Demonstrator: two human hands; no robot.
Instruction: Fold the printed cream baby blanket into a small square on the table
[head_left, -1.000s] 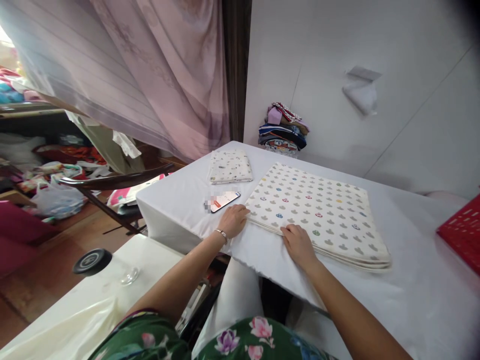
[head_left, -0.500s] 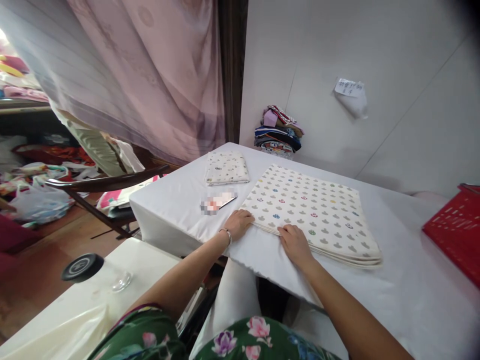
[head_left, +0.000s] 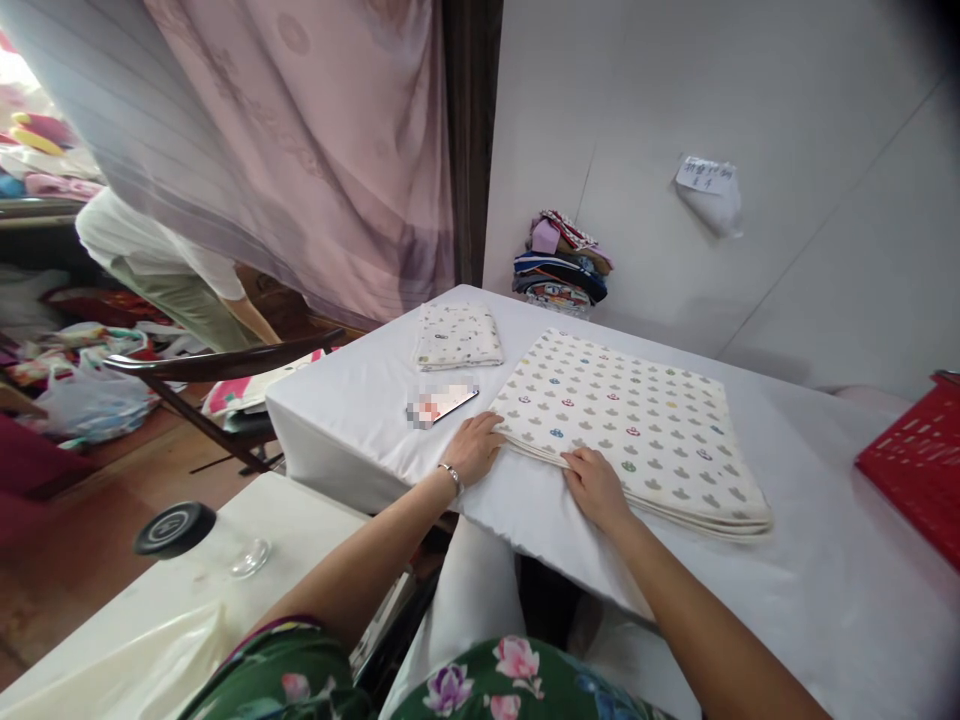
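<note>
A large folded cloth (head_left: pixel 622 415), cream with grey cloud-like shapes and small coloured motifs, lies flat in several layers on the white-covered table. At its near left corner my left hand (head_left: pixel 476 447) has its fingers closed on the edge. My right hand (head_left: pixel 596 488) pinches the near edge a little further right, fingertips on top. Some of the fingers and the underside of the edge are hidden. Beyond my left hand lies a phone (head_left: pixel 454 402), its screen partly blurred. Behind the phone is a smaller folded cloth (head_left: pixel 459 337) with a tiny print.
A red perforated basket (head_left: pixel 915 465) stands at the table's right. Against the wall rises a pile of folded fabrics (head_left: pixel 562 262). On the lower white table (head_left: pixel 307 520) at left is a clear jar with a black lid (head_left: pixel 176 530). A chair (head_left: pixel 217 370) and a bending person (head_left: pixel 165 250) are further left.
Both hands keep their places on the cloth's near edge, and the cloth lies as before. My view has shifted slightly. The person at left shows more, with a white top and an arm reaching down.
</note>
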